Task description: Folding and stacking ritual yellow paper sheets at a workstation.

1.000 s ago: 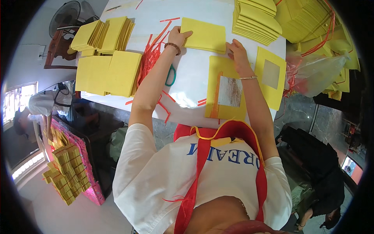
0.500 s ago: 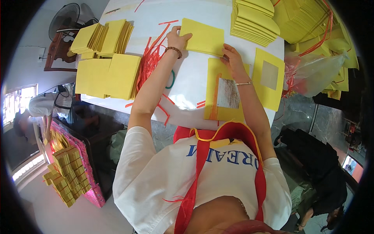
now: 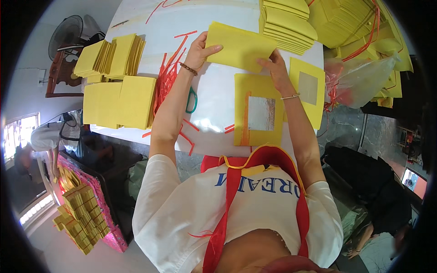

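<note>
Between my hands is a stack of yellow paper sheets (image 3: pixel 239 48), raised over the white table (image 3: pixel 214 98). My left hand (image 3: pixel 199 52) grips its left edge, thumb on top. At the right end, my right hand (image 3: pixel 276 70) pinches the corner, its fingers partly behind the paper. Below the stack lies a yellow board (image 3: pixel 242 86) bearing a worn silvery rectangle and an orange strip. Right of it, partly behind my right forearm, is a second yellow board (image 3: pixel 315 107) with a greyish rectangle. Red plastic strips (image 3: pixel 165 88) and a green loop (image 3: pixel 195 103) lie by my left forearm.
Folded yellow paper stacks stand at the left (image 3: pixel 139 102) and far right (image 3: pixel 289 27). A clear plastic bag (image 3: pixel 371 84) hangs by the right edge. One person (image 3: pixel 48 136) is at the left, another in black (image 3: pixel 368 182) at the right.
The view has shifted slightly. The yellow stack is tilted more toward me, its right end higher, and my right hand has moved up along its right edge.
</note>
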Demonstrator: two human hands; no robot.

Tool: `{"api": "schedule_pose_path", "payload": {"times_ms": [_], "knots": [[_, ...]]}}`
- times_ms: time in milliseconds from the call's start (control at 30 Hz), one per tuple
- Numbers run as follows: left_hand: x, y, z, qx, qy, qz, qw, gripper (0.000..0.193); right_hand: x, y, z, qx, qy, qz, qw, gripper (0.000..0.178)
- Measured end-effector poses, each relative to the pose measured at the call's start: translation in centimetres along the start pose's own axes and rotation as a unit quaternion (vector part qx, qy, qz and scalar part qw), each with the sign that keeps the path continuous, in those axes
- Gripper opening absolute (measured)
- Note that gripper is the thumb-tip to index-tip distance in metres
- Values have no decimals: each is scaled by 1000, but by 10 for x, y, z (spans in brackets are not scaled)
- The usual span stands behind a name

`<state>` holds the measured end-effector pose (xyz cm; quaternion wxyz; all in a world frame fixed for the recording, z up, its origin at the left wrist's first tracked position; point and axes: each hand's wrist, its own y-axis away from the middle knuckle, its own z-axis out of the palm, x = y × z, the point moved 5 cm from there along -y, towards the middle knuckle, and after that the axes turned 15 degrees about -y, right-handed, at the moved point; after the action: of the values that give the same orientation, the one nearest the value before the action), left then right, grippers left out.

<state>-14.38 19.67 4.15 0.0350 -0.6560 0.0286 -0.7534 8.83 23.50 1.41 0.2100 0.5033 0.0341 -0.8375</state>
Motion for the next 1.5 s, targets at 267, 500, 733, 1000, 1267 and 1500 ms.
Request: {"api": "schedule_pose_path", "payload": {"times_ms": [267, 500, 733, 1000, 1267, 1500], "knots": [[-2, 0, 8, -22, 52, -12, 998, 39, -6, 14, 18, 4, -87, -53, 995, 57], [-28, 0, 4, -65, -38, -20, 997, 43, 12, 8, 5, -37, 34, -4, 999, 40], [-44, 7, 11, -28, -64, -38, 997, 41, 20, 4, 1, -3, 96, 0, 995, 38], [-23, -3, 10, 53, -126, -31, 990, 34, 9, 1, 21, 23, -20, 34, 999, 39], [-51, -14, -5, 114, -129, -175, 969, 41, 27, 5, 11, 136, -53, 109, 983, 48], [-57, -24, -11, 125, -160, -205, 957, 47, 35, -2, 4, 79, 21, 91, 992, 60]]}}
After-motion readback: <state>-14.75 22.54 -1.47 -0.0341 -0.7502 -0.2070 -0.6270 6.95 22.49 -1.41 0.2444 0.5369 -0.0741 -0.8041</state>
